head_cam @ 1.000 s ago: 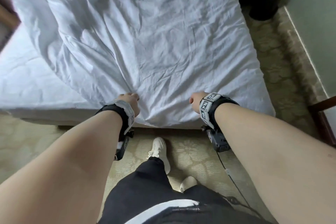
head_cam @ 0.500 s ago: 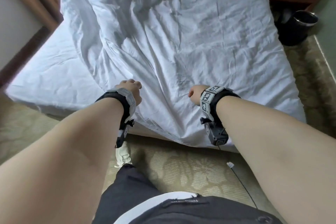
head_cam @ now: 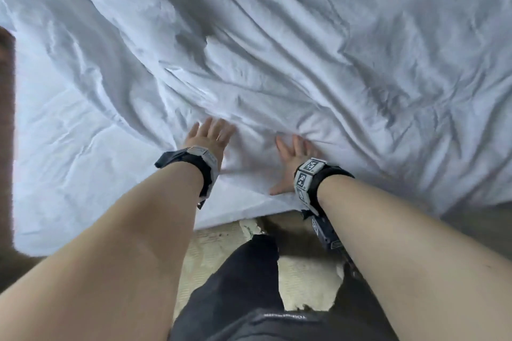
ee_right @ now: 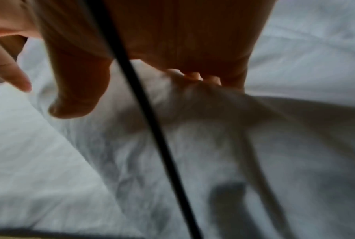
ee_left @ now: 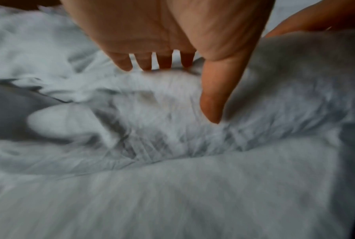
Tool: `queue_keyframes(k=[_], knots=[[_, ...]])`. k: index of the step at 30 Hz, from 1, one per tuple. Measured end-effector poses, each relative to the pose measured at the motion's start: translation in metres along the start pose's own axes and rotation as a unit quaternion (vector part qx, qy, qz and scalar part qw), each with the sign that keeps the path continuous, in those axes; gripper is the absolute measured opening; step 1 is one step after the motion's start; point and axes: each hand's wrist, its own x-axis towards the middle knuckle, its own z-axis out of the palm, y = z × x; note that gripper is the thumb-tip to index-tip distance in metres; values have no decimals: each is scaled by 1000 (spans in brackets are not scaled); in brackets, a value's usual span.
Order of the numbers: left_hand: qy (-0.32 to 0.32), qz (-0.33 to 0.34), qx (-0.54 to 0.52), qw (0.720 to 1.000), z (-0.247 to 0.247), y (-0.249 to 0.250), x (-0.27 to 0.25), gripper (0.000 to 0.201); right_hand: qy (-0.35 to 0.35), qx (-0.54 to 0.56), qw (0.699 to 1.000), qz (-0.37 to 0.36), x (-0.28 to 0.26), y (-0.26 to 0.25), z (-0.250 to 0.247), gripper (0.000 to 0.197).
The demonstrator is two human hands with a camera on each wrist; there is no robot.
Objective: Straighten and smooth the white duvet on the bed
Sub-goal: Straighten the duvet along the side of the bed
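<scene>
The white duvet [head_cam: 277,50] lies rumpled across the bed. The left hand [head_cam: 208,134] and right hand [head_cam: 294,156] press flat on it near the foot edge, fingers spread, grasping nothing.

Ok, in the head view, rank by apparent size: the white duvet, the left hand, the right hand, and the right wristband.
1. white duvet, fills most of the view.
2. left hand and right hand: alike, not ranked.
3. right wristband, near hand size, so unsure.
</scene>
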Motion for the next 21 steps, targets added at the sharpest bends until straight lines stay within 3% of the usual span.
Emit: queue_keyframes(k=[2, 4, 9, 12, 16, 21], knots=[[-4, 21, 3, 1000, 6, 4, 22, 110, 9, -29, 999, 27, 11, 1, 10, 124], [-2, 32, -30, 999, 8, 11, 32, 95, 23, -39, 998, 46, 15, 1, 13, 108], [82, 24, -20, 996, 16, 13, 31, 48, 85, 41, 994, 53, 10, 1, -5, 60], [81, 34, -23, 996, 12, 5, 20, 43, 74, 61, 994, 53, 0, 3, -18, 42], [62, 5, -9, 998, 6, 1, -19, 31, 25, 44, 999, -8, -31, -7, -26, 26], [-26, -45, -40, 998, 61, 15, -108, 31, -57, -89, 988, -115, -89, -29, 7, 24]])
